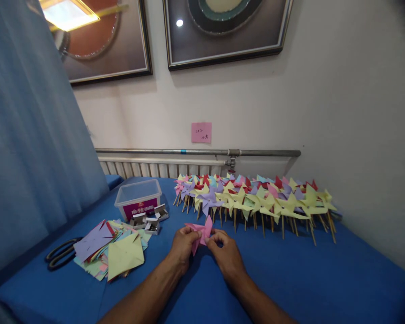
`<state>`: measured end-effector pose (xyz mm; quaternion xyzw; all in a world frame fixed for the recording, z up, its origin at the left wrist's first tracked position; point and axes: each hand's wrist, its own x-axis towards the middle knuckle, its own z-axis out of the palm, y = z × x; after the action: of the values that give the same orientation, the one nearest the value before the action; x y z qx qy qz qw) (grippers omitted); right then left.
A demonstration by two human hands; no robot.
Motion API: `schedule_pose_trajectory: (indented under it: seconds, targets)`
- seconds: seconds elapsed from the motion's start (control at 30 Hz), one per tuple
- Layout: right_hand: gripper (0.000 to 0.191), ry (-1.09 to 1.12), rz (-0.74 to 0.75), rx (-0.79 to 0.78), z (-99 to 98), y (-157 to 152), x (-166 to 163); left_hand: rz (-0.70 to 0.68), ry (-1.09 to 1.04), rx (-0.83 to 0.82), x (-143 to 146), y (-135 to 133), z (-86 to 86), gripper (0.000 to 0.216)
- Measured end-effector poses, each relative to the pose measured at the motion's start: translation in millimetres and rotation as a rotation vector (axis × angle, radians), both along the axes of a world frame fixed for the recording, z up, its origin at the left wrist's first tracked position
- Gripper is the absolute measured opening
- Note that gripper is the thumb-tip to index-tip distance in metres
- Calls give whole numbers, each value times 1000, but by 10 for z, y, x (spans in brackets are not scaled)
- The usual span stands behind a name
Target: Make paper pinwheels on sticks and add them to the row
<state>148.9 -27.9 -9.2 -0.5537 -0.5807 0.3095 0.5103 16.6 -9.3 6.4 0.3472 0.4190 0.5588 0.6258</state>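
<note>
A pink paper pinwheel [206, 228] is held up above the blue table in front of me, its pointed blades folded in toward the centre. My left hand [184, 245] pinches its left side between thumb and fingers. From the right, my right hand [225, 252] grips it near the centre with thumb and forefinger. Whether a pin is in the pinwheel's middle cannot be made out. Left of my hands lies a pile of cut paper squares [125, 256] in several colours. Small open boxes [152, 226] stand just behind the pile; one shows small dark bits inside.
Rows of finished pinwheels [283, 206] on wooden sticks cover the table's back right. A clear plastic tub [138, 191] stands at the back left. Black-handled scissors [61, 254] lie partly under the papers. A blue curtain [37, 135] hangs at left; a radiator [162, 168] lines the wall.
</note>
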Motion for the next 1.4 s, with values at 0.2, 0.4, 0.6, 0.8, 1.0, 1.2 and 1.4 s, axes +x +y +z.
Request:
schedule_pose_trajectory:
  seconds: [0.2,0.4,0.6,0.8,1.0,1.2,1.4]
  targets:
    - [24,33,-15,-56,6,6,1,-21,8,-6,18,-30,32,27]
    - [19,64,-34,-7,-16,17,3,-53,-9,-9,31,-22,1,26]
    - [21,186,-48,42,-104,70,18,-55,5,-8,37,-24,-18,26]
    - [47,329,40,-17,-158,89,9,-76,0,4,35,-20,-24,25]
    - [46,373,73,-20,-136,86,1,-119,-16,10,27,-37,2,28]
    - [30,420,117,-57,-39,61,-22,-133,-6,9,21,-22,-32,29]
    - [26,376,157,-79,-30,60,6,-146,21,4,11,-28,-8,27]
